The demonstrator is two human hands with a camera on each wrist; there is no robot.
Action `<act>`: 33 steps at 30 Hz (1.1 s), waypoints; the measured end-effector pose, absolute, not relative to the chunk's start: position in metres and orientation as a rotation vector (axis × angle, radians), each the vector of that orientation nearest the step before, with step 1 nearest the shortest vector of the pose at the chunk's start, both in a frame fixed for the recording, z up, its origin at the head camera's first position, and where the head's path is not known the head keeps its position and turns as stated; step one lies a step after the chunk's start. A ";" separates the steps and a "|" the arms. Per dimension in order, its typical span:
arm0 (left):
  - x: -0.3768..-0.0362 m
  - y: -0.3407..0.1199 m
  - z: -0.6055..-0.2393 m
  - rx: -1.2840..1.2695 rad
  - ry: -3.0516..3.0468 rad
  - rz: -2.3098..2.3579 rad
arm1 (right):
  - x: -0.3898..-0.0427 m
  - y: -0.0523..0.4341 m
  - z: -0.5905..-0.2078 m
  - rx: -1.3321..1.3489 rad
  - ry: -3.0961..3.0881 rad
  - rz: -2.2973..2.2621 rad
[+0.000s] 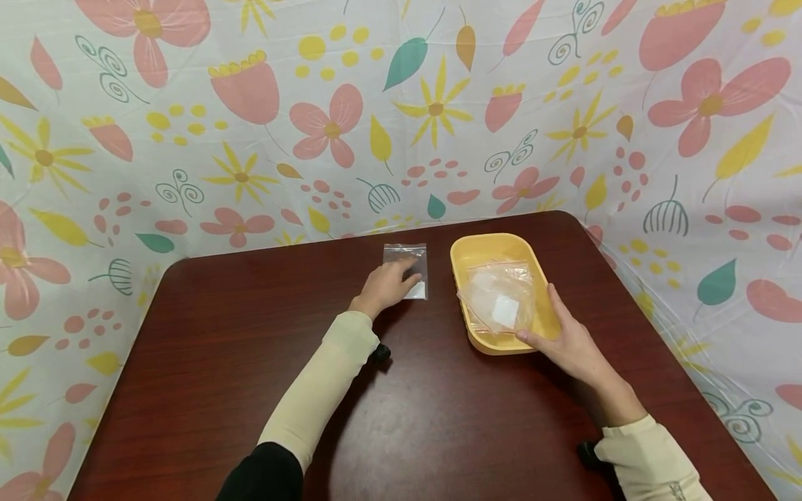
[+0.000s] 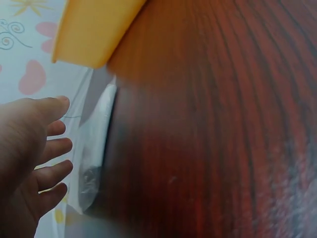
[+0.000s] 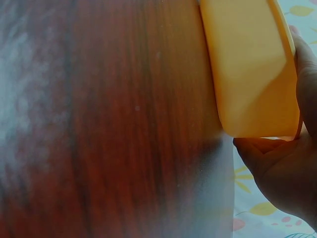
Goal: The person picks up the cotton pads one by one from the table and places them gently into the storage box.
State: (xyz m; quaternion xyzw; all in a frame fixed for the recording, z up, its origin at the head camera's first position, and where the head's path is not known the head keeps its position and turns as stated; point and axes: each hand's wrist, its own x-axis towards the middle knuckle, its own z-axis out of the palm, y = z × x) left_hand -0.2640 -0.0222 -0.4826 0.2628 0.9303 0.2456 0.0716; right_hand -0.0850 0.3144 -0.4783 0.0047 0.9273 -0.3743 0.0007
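Observation:
My left hand point(image 1: 387, 284) reaches over a small clear zip bag point(image 1: 406, 252) that lies on the table. Its fingers are spread and loosely bent, and the hand hides part of the bag. In the left wrist view the fingertips point(image 2: 63, 144) show beside the same bag point(image 2: 96, 144), gripping nothing. A white piece shows at the bag's near end. My right hand point(image 1: 573, 344) holds the yellow tray point(image 1: 544, 299) by its near right corner, thumb at the rim and fingers along the outer side. Several clear zip bags point(image 1: 495, 285) lie heaped in the tray, a white piece showing among them.
The dark reddish wooden table point(image 1: 219, 362) has rounded far corners. A white cloth point(image 1: 351, 62) printed with flowers and leaves hangs behind and beside it. The tray stands near the table's far right part, just right of the single bag.

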 end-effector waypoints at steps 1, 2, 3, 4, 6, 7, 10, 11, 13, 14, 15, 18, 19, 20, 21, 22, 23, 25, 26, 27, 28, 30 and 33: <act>-0.264 -0.022 -0.484 0.793 2.790 0.730 | -0.085 0.314 -0.478 0.016 2.909 -1.177; -0.265 -0.021 -0.485 0.798 2.786 0.727 | -0.085 0.314 -0.478 0.017 2.906 -1.178; -0.265 -0.021 -0.487 0.805 2.787 0.715 | -0.085 0.314 -0.478 0.018 2.904 -1.179; -0.266 -0.021 -0.488 0.808 2.788 0.705 | -0.085 0.314 -0.478 0.018 2.903 -1.180; -0.266 -0.020 -0.491 0.814 2.792 0.682 | -0.085 0.314 -0.478 0.019 2.903 -1.178; -0.267 -0.020 -0.492 0.812 2.794 0.667 | -0.085 0.314 -0.478 0.019 2.903 -1.178; -0.267 -0.020 -0.494 0.802 2.792 0.639 | -0.085 0.314 -0.477 0.023 2.906 -1.171; -0.267 -0.020 -0.495 0.804 2.792 0.628 | -0.086 0.314 -0.477 0.024 2.906 -1.171; -0.267 -0.020 -0.496 0.804 2.790 0.611 | -0.086 0.314 -0.477 0.027 2.906 -1.169; -0.267 -0.020 -0.496 0.806 2.789 0.605 | -0.086 0.314 -0.477 0.027 2.907 -1.168; -0.267 -0.020 -0.496 0.808 2.789 0.600 | -0.086 0.314 -0.477 0.027 2.907 -1.168; -0.266 -0.020 -0.496 0.808 2.790 0.589 | -0.085 0.314 -0.477 0.024 2.905 -1.175; -0.266 -0.020 -0.495 0.807 2.791 0.586 | -0.085 0.314 -0.477 0.022 2.905 -1.178; -0.265 -0.020 -0.495 0.805 2.792 0.583 | -0.085 0.314 -0.477 0.021 2.904 -1.182; -0.265 -0.020 -0.495 0.804 2.793 0.579 | -0.085 0.314 -0.477 0.021 2.903 -1.185; -0.265 -0.020 -0.495 0.803 2.794 0.575 | -0.085 0.314 -0.477 0.021 2.901 -1.186; -0.265 -0.020 -0.495 0.802 2.795 0.573 | -0.085 0.314 -0.478 0.020 2.900 -1.187; -0.264 -0.020 -0.496 0.802 2.797 0.567 | -0.085 0.314 -0.478 0.021 2.897 -1.189; -0.264 -0.020 -0.496 0.801 2.796 0.568 | -0.085 0.314 -0.478 0.021 2.896 -1.189; -0.264 -0.020 -0.496 0.801 2.795 0.569 | -0.085 0.314 -0.478 0.020 2.897 -1.190; -0.263 -0.020 -0.495 0.800 2.794 0.574 | -0.085 0.314 -0.478 0.019 2.896 -1.191; -0.263 -0.020 -0.495 0.801 2.793 0.577 | -0.085 0.315 -0.478 0.018 2.897 -1.196; -0.261 -0.020 -0.495 0.811 2.797 0.570 | -0.085 0.315 -0.478 0.025 2.893 -1.192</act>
